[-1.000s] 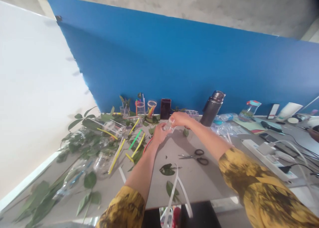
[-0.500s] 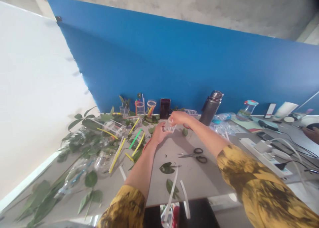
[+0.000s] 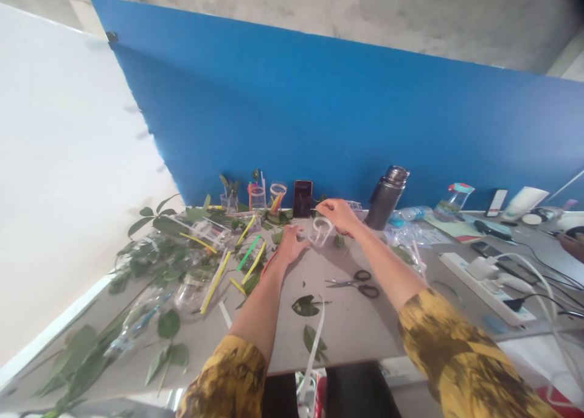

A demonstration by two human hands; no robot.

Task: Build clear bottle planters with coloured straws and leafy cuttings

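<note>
Clear plastic cup [image 3: 321, 233], right between both hands, on or just over the counter [image 3: 351, 330], can't tell which. Open, loose curve in the left hand [image 3: 292, 243] just beside it; bunched fingertips in the right hand [image 3: 338, 214] above the rim, can't tell if gripping anything. Looks like mid-adjustment. Probably calls for steadying the cup left-handed next. Scissors [image 3: 353, 282] nearer the front edge, btw.

Between the left forearm [image 3: 264, 296] and the scissors [image 3: 353, 283], a lane of tabletop [image 3: 286, 333] opens toward the clear plastic cup [image 3: 320, 232], with loose leaves [image 3: 305, 306] and a white strip [image 3: 316, 348] lying in it. Straws [image 3: 215, 283] and sprigs [image 3: 168, 324] crowd the left; a thermos [image 3: 387, 198] and power strip [image 3: 489, 292] obstruct the right.
</note>
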